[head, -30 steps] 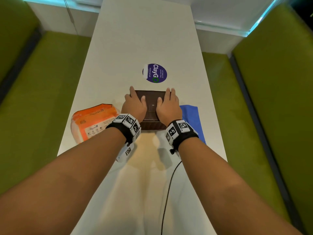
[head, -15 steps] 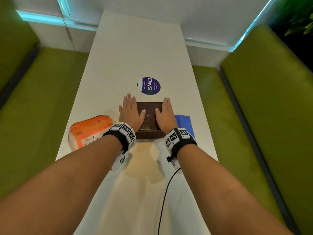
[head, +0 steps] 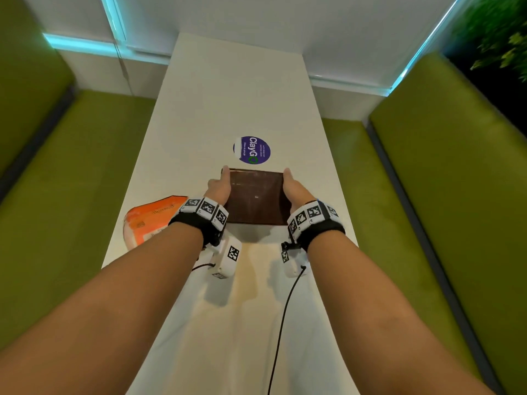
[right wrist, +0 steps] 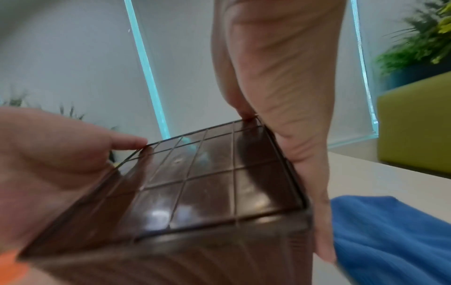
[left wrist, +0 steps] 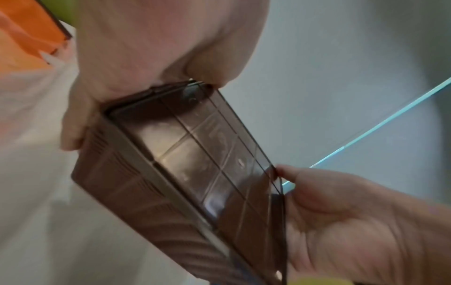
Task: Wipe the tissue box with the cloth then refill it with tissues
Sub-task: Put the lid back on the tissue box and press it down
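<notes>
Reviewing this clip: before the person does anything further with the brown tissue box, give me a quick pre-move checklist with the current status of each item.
1. Both hands on the tissue box: ok. The left hand and right hand hold its opposite sides.
2. Grip shared evenly: ok. Each thumb lies along a top side edge; the left fingers wrap down one side, the right fingers down the other.
3. Box clear of the table: cannot tell, though the wrist views suggest it is tilted.
4. Blue cloth within reach: ok, on the table beside the right hand.
5. Orange tissue pack ready: ok, on the table to the left.
6. Box wiped already: cannot tell.
</notes>
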Available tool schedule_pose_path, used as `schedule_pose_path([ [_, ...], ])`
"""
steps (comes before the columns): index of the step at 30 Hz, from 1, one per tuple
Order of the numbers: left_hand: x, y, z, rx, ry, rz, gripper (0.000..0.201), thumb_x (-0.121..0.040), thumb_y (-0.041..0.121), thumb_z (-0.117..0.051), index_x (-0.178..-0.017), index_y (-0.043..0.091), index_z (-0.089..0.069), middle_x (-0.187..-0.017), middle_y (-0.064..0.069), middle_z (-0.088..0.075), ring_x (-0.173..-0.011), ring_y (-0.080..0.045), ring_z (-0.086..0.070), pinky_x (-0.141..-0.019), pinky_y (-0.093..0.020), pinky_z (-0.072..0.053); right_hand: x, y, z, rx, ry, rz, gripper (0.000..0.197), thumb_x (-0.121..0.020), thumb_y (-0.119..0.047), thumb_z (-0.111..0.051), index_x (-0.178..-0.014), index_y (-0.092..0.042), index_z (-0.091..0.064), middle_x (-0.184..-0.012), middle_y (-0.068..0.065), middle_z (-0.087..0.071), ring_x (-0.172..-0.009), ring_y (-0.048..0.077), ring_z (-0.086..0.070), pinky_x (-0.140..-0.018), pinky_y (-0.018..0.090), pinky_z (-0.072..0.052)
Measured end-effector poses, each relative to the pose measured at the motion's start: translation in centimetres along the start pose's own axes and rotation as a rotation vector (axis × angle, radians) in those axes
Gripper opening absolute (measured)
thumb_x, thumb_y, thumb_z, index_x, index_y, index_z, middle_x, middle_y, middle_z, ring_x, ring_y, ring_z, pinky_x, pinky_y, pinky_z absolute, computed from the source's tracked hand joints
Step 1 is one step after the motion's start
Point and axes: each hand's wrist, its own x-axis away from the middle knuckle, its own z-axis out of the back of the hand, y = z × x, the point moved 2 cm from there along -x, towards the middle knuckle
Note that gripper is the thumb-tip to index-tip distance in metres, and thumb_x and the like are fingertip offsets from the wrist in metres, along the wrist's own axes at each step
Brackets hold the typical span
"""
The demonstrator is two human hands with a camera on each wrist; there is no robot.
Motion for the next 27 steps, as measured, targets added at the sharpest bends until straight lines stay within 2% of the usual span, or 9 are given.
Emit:
schedule_pose_path([
  [3, -0.7, 0.1, 0.8, 0.314, -0.069, -0.002, 0.11, -0.065, 0.086, -0.035, -0.151, 0.02, -0.019, -0.153, -0.015, -0.034, -0.135, -0.037, -0.041, -0.114, -0.05, -0.031, 0.7, 0.3, 1.0, -0.386, -0.065, 0.014, 0.059, -0.086, -0.062, -0.036, -0.114, -0.018, -0.063, -0.113, 0.008, -0.068, -0.105, 0.025, -0.064, -0.094, 0.043, -0.052],
  [5, -2.2, -0.7, 1.1, 0.505, -0.115, -0.027, 0.105, -0.055, 0.078, -0.052, -0.144, 0.026, -0.034, -0.136, -0.014, -0.054, -0.115, -0.034, -0.06, -0.094, -0.05, -0.051, 2.0, 0.6, 1.7, -0.523, -0.115, 0.044, 0.023, -0.081, -0.04, -0.051, -0.078, -0.02, -0.061, -0.075, 0.003, -0.06, -0.077, 0.021, -0.059, -0.076, 0.031, -0.054],
  [6, -2.2, -0.9, 1.3, 0.559, -0.147, -0.045, 0.097, -0.058, 0.07, -0.059, -0.141, 0.022, -0.04, -0.128, -0.013, -0.06, -0.105, -0.032, -0.066, -0.082, -0.045, -0.057, 2.3, 0.8, 1.8, -0.531, -0.129, 0.069, 0.014, -0.074, -0.033, -0.054, -0.075, -0.02, -0.057, -0.074, 0.002, -0.053, -0.079, 0.021, -0.053, -0.077, 0.029, -0.052],
  [10, 0.8, -1.0, 0.8, 0.567, -0.235, -0.112, 0.05, -0.089, 0.059, -0.051, -0.113, 0.017, -0.064, -0.101, -0.007, -0.072, -0.086, -0.022, -0.07, -0.068, -0.031, -0.056, 3.0, 1.3, 1.4, -0.471, -0.177, 0.187, 0.048, -0.075, 0.007, -0.039, -0.116, -0.016, -0.05, -0.09, 0.003, -0.055, -0.077, 0.016, -0.052, -0.056, 0.024, -0.045],
  [14, 1.7, -2.6, 0.0, 0.591, -0.222, -0.145, 0.052, -0.095, 0.052, -0.047, -0.135, 0.02, -0.047, -0.116, -0.003, -0.064, -0.088, -0.015, -0.068, -0.056, -0.022, -0.056, 3.5, 2.7, 1.1, -0.379, -0.156, 0.292, 0.069, -0.074, 0.028, -0.026, -0.13, -0.01, -0.038, -0.098, 0.0, -0.054, -0.081, 0.012, -0.052, -0.044, 0.018, -0.044],
  [16, 2.1, -3.4, -0.3, 0.519, -0.148, -0.183, 0.044, -0.1, 0.041, -0.042, -0.138, 0.019, -0.035, -0.12, -0.001, -0.055, -0.098, -0.013, -0.06, -0.067, -0.018, -0.056, 3.3, 3.8, 0.8, -0.429, -0.11, 0.221, 0.051, -0.078, 0.018, -0.033, -0.118, -0.012, -0.042, -0.093, 0.0, -0.055, -0.076, 0.012, -0.05, -0.05, 0.022, -0.042],
  [20, 1.4, -5.1, -0.8, 0.328, -0.06, -0.254, 0.052, -0.103, 0.02, -0.04, -0.148, 0.008, -0.018, -0.152, -0.01, -0.034, -0.135, -0.025, -0.041, -0.11, -0.033, -0.037, 3.1, 5.8, -0.3, -0.441, -0.058, 0.164, 0.012, -0.086, -0.013, -0.051, -0.096, -0.018, -0.046, -0.085, 0.0, -0.056, -0.077, 0.014, -0.051, -0.067, 0.03, -0.043],
  [24, 1.2, -6.2, -1.1, 0.161, -0.09, -0.289, 0.062, -0.1, 0.007, -0.042, -0.152, 0.013, -0.009, -0.156, -0.011, -0.03, -0.139, -0.027, -0.037, -0.116, -0.045, -0.032, 3.2, 6.5, -1.4, -0.397, 0.059, 0.19, 0.029, -0.092, -0.01, -0.049, -0.119, -0.018, -0.042, -0.106, 0.007, -0.059, -0.082, 0.015, -0.058, -0.069, 0.027, -0.048],
  [27, 1.1, -6.6, -1.3, 0.016, -0.076, -0.336, 0.061, -0.102, 0.012, -0.04, -0.154, 0.013, -0.008, -0.155, -0.011, -0.032, -0.141, -0.029, -0.034, -0.119, -0.042, -0.026, 3.7, 6.4, -2.3, -0.351, 0.034, 0.231, 0.052, -0.095, -0.012, -0.042, -0.144, -0.021, -0.029, -0.129, 0.003, -0.054, -0.113, 0.023, -0.059, -0.101, 0.04, -0.048],
])
